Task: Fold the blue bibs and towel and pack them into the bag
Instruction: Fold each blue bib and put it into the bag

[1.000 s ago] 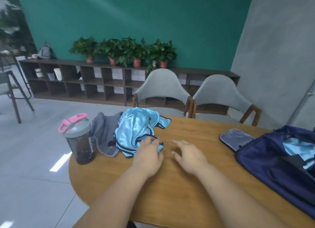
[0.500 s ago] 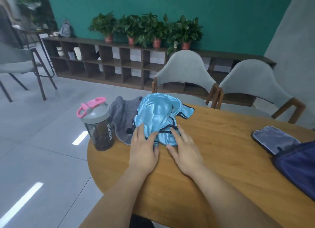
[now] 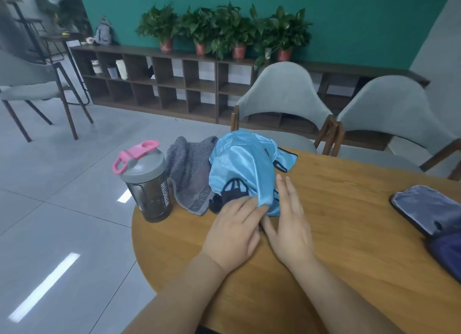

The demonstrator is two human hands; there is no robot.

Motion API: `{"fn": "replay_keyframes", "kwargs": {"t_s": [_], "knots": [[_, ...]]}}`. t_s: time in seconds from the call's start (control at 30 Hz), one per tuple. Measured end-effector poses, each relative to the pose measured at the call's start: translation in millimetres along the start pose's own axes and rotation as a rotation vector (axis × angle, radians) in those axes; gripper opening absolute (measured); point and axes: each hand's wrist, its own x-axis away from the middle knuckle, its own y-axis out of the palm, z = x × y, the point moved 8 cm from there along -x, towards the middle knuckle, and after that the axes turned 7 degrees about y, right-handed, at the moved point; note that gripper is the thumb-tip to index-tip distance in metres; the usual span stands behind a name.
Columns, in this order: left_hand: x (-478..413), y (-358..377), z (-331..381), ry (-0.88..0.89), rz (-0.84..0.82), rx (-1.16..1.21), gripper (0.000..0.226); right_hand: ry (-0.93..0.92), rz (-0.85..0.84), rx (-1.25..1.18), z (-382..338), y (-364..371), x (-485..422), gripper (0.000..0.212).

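Note:
A crumpled heap of shiny light-blue bibs (image 3: pixel 243 169) with black trim lies at the far left of the wooden table (image 3: pixel 336 233). A grey towel (image 3: pixel 190 174) lies bunched just left of the heap, partly under it. My left hand (image 3: pixel 233 230) rests on the heap's near edge, its fingertips on the blue cloth. Beside it my right hand (image 3: pixel 290 220) lies with straight fingers along the heap's right side. Only a corner of the dark navy bag (image 3: pixel 449 255) shows at the right edge.
A dark shaker bottle (image 3: pixel 147 184) with a grey lid and pink loop stands left of the towel at the table's rim. A dark pouch (image 3: pixel 424 209) lies by the bag. Two grey chairs (image 3: pixel 284 101) stand behind the table; a shelf with plants lines the wall.
The view has turned left, so most of the bag has slid out of sight. Both hands have moved onto the near edge of the bib heap and drawn closer together.

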Motion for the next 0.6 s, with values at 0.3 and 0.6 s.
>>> {"fn": "replay_keyframes", "kwargs": {"t_s": [0.3,0.6], "knots": [[-0.2,-10.6,-11.8,-0.179,0.097,0.022,0.05,0.144,0.166,-0.262,29.7,-19.2,0.6,0.045],[4.4,-4.5,-26.0,-0.336,0.029,-0.015,0.06,0.741,0.333,-1.244,108.6,-35.4,13.3,0.031]]}}
